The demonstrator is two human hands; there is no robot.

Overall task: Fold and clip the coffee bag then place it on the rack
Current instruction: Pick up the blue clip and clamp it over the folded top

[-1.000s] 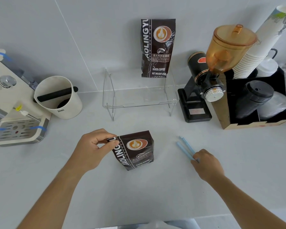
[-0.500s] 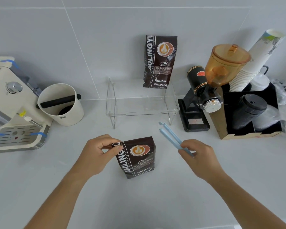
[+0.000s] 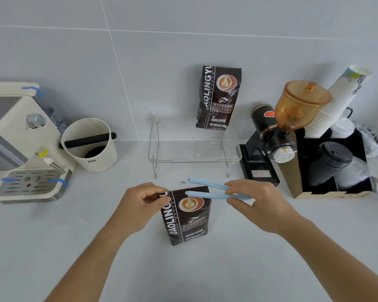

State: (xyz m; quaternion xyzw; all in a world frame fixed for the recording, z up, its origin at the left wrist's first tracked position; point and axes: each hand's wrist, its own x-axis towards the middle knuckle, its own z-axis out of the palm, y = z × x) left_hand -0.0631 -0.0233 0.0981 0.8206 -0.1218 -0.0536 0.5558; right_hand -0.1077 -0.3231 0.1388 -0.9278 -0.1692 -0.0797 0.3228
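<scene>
A dark brown coffee bag (image 3: 187, 219) stands upright on the white counter, its top folded down. My left hand (image 3: 140, 205) pinches the folded top at the bag's left corner. My right hand (image 3: 255, 203) holds a light blue sealing clip (image 3: 207, 189) with its two arms spread apart. One arm lies across the front of the bag's top edge, the other sits behind it. The clear acrylic rack (image 3: 194, 158) stands behind the bag against the wall, and a second coffee bag (image 3: 218, 98) stands on it.
An espresso machine (image 3: 20, 144) and a white knock box (image 3: 90, 144) stand at the left. A grinder with an amber hopper (image 3: 292, 118), a stack of paper cups (image 3: 336, 101) and a black organiser with lids (image 3: 332, 164) fill the right side.
My right hand picked the blue clip up from the counter at the right and carried it left to the bag's folded top. My left hand kept its pinch on the fold.
</scene>
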